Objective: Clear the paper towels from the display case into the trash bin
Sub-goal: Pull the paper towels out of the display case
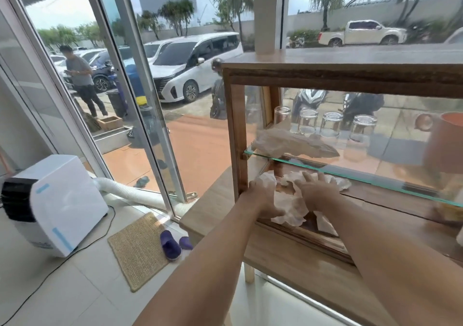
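Now gathering towels, bottom shelf

I'm pressing my left hand (260, 197) and right hand (317, 192), fingers spread, onto crumpled white paper towels (290, 200) lying on the bottom of the wooden glass-shelved display case (235, 130); neither hand is gripping.

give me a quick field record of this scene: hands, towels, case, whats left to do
left hand: on the crumpled paper towels, at the case's left post
right hand: pressed on the same towels, fingers spread
bottom level: white crumpled towels being gathered
glass shelf: one more paper towel lying on it, untouched
behind it: four upturned glasses
display case: wooden frame, open toward the person
trash bin: not identifiable in view
left to do: nothing binned yet
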Available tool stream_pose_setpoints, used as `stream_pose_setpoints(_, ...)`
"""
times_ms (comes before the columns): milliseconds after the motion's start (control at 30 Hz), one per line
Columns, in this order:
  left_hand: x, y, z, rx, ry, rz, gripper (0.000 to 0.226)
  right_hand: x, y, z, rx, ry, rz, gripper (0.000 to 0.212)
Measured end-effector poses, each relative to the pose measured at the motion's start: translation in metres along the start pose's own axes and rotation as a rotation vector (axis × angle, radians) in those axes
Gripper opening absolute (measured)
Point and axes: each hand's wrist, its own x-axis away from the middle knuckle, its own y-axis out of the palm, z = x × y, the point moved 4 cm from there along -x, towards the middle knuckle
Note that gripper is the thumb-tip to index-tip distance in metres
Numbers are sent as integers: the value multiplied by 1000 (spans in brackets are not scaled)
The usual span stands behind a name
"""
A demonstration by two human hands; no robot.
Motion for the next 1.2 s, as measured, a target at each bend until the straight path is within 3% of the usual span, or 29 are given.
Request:
stream_pose_setpoints(233, -18, 11, -3, -59, 96, -12, 81, -8, -3, -3, -135, 6, 0, 40)
stream_pose_setpoints(367, -26, 12, -2, -78, 157, 53, 57, -12, -4, 6, -148, 101, -15, 11)
stream_pose_setpoints(467, -30, 9, -2, -84, 226, 130, 33, -25, 6, 13, -32, 93, -11, 31)
stream_pose_setpoints(600, -28, 4, -5, 62, 246, 175, 21, -25, 2, 10, -173, 46, -17, 6)
stream_pose_setpoints(733, -22, -6, -12, 200, 203, 201, 26, -8, -11, 2, -294, 8, 38, 6)
stream_pose_setpoints(933, -2, -17, -13, 256, 210, 250, 25, -5, -12, -4, -428, -46, 85, 46)
stream_pose_setpoints(1067, 14, -25, -21, 304, 182, 324, 23, -4, -17, -9, -444, -60, 48, 25)
stream_pose_setpoints(1200, 43, -37, -30, 365, 195, 392, 11, 1, -26, -20, -456, -108, 51, 20)
